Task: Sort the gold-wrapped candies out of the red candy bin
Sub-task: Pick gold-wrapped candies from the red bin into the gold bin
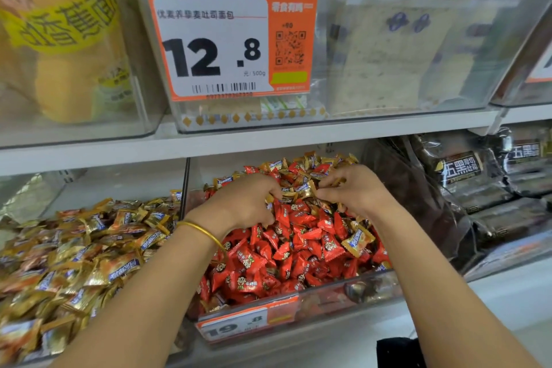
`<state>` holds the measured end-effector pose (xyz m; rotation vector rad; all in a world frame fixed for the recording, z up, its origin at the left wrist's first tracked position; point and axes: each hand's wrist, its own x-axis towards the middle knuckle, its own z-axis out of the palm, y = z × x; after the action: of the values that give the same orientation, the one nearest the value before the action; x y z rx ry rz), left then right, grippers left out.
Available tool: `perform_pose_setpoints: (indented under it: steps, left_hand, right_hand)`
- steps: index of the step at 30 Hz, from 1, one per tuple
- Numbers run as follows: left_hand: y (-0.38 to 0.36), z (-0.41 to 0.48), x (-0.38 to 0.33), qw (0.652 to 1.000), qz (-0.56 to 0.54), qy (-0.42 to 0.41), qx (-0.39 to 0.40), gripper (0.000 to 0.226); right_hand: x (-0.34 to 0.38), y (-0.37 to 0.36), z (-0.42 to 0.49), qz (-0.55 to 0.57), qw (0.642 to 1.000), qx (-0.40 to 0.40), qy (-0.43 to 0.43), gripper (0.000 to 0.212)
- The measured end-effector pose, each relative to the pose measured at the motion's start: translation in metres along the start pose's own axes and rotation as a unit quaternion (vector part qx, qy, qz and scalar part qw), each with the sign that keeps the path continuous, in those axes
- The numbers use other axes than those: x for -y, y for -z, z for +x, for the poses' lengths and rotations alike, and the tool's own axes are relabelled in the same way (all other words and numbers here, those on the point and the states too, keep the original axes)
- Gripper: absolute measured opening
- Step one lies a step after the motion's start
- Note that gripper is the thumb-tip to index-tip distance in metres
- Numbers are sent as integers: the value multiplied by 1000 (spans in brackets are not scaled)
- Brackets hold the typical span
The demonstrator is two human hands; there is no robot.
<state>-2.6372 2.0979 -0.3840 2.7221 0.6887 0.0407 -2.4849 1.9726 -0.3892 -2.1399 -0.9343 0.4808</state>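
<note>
Fingers (pixel 270 187) of left hand (pixel 248 202) and right hand (pixel 357 193) grip gold-wrapped candies (pixel 301 188) (shiny, blue-labelled).

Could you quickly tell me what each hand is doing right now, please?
Left hand: grips gold-wrapped candies at the back of the bin.
Right hand: pinches more of those candies.

Bright, even light; blurred, warped edges.

Your left wrist: thin gold bangle (pixel 203 231), lower centre of frame. Your left hand (pixel 248 203) and right hand (pixel 357 191) bare, forearms bare to bottom edge. Black fabric patch (pixel 398 352) bottom right, unclear whether yours.
</note>
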Motion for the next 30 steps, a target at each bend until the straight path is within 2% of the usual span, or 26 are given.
perform_pose_setpoints:
  steps: [3,6,10,12,15,18,21,23,25,26,30]
  left_hand:
    - [6,2,6,999,-36,4,-20,50]
    - [8,6,8,995,-81,-5,-64,33]
    - [6,14,1,982,-117,-8,-149,21]
    - [6,19,-2,975,-143,-4,-170,24]
    - [2,28,-8,981,-140,-27,-128,27]
    - [-8,37,-12,997,-45,-23,-64,32]
    - [-15,44,-11,999,37,-5,-12,45]
    - [-17,45,-12,998,55,-1,-5,49]
    - [-18,46,-12,998,56,3,-24,47]
    - [-18,46,-12,998,54,5,-37,45]
    - [-18,45,-11,997,59,10,-57,42]
  right_hand:
    - [-1,-4,2,-98,994,24,32,43]
    - [0,-7,5,-212,975,27,53,52]
    - [-2,-7,6,-221,973,5,63,30]
    - [-4,-4,7,-193,980,-8,51,26]
    - [-10,4,11,-109,992,-33,47,16]
    - [-11,12,12,102,993,-51,10,8]
    - [-11,18,13,315,947,-24,-57,11]
    - [-11,20,15,405,909,8,-100,14]
    - [-12,20,17,430,895,29,-118,20]
    - [-11,19,18,415,902,25,-118,22]
    - [-11,12,17,253,965,-19,-61,25]
